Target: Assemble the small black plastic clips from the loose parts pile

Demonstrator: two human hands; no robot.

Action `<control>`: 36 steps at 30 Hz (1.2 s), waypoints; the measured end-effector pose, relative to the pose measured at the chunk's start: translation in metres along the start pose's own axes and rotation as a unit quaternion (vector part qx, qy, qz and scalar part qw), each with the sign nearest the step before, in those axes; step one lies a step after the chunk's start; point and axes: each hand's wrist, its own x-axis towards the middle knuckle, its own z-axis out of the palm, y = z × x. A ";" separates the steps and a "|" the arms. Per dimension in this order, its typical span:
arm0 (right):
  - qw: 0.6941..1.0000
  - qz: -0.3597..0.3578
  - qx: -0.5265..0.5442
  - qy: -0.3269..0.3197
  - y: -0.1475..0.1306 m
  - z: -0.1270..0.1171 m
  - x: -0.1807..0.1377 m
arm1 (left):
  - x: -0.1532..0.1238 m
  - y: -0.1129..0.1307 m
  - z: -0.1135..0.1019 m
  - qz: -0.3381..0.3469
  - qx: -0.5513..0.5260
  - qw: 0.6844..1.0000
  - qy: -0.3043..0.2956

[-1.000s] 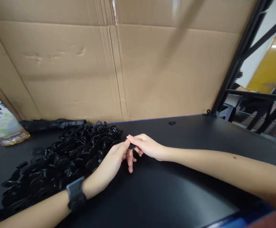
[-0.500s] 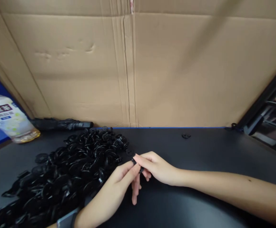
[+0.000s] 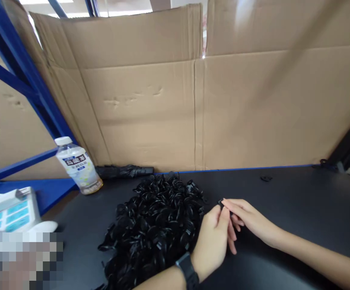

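Note:
A small black plastic part (image 3: 220,202) is pinched between the fingertips of both my hands, above the dark tabletop. My left hand (image 3: 211,239), a dark watch band (image 3: 188,270) on its wrist, is closed on the part with thumb and forefinger. From the other side my right hand (image 3: 252,217) grips the same part. Fingers cover most of it, so its full shape is hidden. Just left of my hands lies a heap of black, round-edged plastic parts (image 3: 159,213). One loose black part (image 3: 266,178) rests farther back on the right.
A labelled drink bottle (image 3: 80,167) stands at the back left, beside what looks like a folded black umbrella (image 3: 125,171). A white device with blue panels (image 3: 15,211) sits far left, above a pixelated patch. Cardboard (image 3: 151,108) walls the table's back edge.
The view has swung left and up, so the heap, bottle and hands appear farther right, and the white device now shows. Both hands still hold the small part together.

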 end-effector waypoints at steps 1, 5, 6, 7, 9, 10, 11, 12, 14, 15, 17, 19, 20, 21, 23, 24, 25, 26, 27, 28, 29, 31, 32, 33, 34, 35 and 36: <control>1.000 0.005 0.001 0.017 -0.001 0.003 -0.002 | 0.000 -0.001 0.000 -0.001 -0.004 1.000 0.001; 0.998 0.019 0.000 0.053 0.001 0.007 -0.009 | -0.002 0.002 0.000 -0.011 0.000 1.000 -0.001; 0.999 0.018 -0.002 0.051 0.003 0.006 -0.011 | -0.004 0.002 -0.001 -0.012 0.002 1.000 -0.004; 0.999 0.015 -0.005 0.047 0.004 0.005 -0.012 | -0.005 0.003 -0.001 -0.011 0.003 1.000 -0.008; 1.000 0.009 -0.011 0.027 0.005 0.002 -0.014 | -0.006 0.004 -0.002 -0.009 0.002 1.000 -0.018; 1.000 0.008 -0.013 0.015 0.004 0.000 -0.015 | -0.007 0.004 -0.002 -0.007 0.000 1.000 -0.023; 1.000 0.007 -0.015 0.004 0.003 -0.002 -0.016 | -0.007 0.003 -0.003 -0.006 -0.002 1.000 -0.027; 1.000 0.005 -0.015 -0.006 0.002 -0.004 -0.017 | -0.007 0.002 -0.003 -0.004 -0.003 1.000 -0.029; 1.000 -0.004 -0.012 -0.020 0.000 -0.007 -0.019 | -0.007 0.000 -0.003 -0.003 0.001 0.999 -0.034; 1.000 -0.010 -0.009 -0.024 0.000 -0.009 -0.020 | -0.007 0.000 -0.004 -0.005 0.007 0.999 -0.037; 1.000 -0.022 -0.005 -0.021 0.001 -0.012 -0.023 | -0.007 0.000 -0.005 -0.012 0.025 0.999 -0.046; 1.000 -0.023 0.009 -0.016 0.003 -0.015 -0.027 | -0.006 0.003 -0.006 -0.013 0.040 0.998 -0.048; 0.999 -0.021 0.024 -0.014 0.004 -0.017 -0.028 | -0.005 0.004 -0.007 -0.014 0.050 0.998 -0.047; 0.999 -0.020 0.039 -0.015 0.005 -0.019 -0.030 | -0.005 0.006 -0.008 -0.017 0.064 0.997 -0.050; 0.995 -0.016 0.093 -0.010 0.005 -0.023 -0.034 | -0.003 0.009 -0.008 -0.018 0.082 0.995 -0.054; 0.991 -0.010 0.133 -0.003 0.004 -0.025 -0.035 | -0.003 0.011 -0.009 -0.020 0.089 0.994 -0.060; 0.985 -0.002 0.171 0.003 0.002 -0.027 -0.036 | -0.002 0.012 -0.009 -0.024 0.094 0.993 -0.069; 0.979 0.007 0.202 0.009 0.000 -0.030 -0.036 | -0.002 0.014 -0.009 -0.025 0.099 0.992 -0.074; 0.973 0.016 0.228 0.018 -0.002 -0.034 -0.035 | -0.002 0.015 -0.009 -0.024 0.106 0.991 -0.077; 0.969 0.023 0.246 0.027 -0.004 -0.039 -0.033 | -0.002 0.016 -0.009 -0.022 0.113 0.990 -0.079; 0.966 0.023 0.254 0.046 -0.007 -0.045 -0.031 | -0.002 0.018 -0.009 -0.017 0.121 0.989 -0.079; 0.966 0.020 0.244 0.084 -0.009 -0.063 -0.026 | -0.002 0.020 -0.010 -0.005 0.140 0.986 -0.086; 0.970 0.021 0.222 0.093 -0.010 -0.073 -0.024 | -0.002 0.021 -0.010 0.001 0.149 0.985 -0.092; 0.977 0.016 0.186 0.100 -0.010 -0.084 -0.023 | -0.001 0.021 -0.010 0.007 0.158 0.982 -0.100; 0.984 0.004 0.133 0.118 -0.009 -0.095 -0.022 | 0.000 0.020 -0.011 0.014 0.166 0.980 -0.108; 0.987 -0.015 0.060 0.145 -0.008 -0.105 -0.023 | 0.000 0.020 -0.011 0.021 0.174 0.978 -0.115; 0.985 -0.030 -0.032 0.168 -0.007 -0.114 -0.024 | 0.001 0.019 -0.011 0.026 0.181 0.976 -0.120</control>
